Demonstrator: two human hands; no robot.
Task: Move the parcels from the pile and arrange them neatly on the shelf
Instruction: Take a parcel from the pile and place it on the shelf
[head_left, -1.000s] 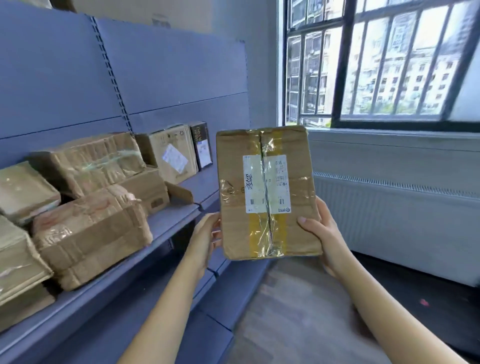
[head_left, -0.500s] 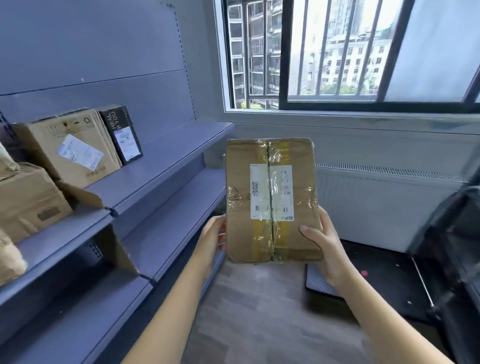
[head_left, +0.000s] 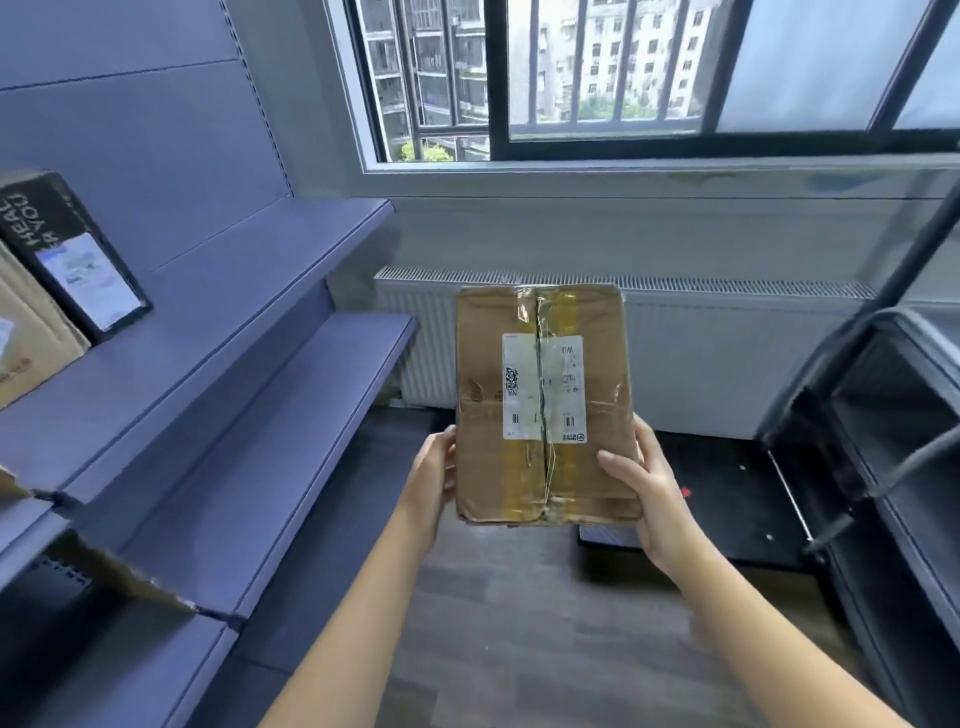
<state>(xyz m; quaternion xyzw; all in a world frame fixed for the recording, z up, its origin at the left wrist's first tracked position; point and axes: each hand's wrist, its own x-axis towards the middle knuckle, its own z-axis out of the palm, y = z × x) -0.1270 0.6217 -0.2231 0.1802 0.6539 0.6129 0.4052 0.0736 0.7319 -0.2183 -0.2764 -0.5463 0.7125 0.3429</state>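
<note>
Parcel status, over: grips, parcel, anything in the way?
Left grip, right grip holding parcel by its side edges. Parcel upright, in air beside shelf. No obstruction seen between.

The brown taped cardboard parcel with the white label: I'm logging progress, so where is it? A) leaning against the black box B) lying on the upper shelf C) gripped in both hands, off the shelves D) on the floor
C: the brown taped cardboard parcel is gripped at its lower edges by the left hand and right hand, apart from the blue-grey metal shelves.
</note>
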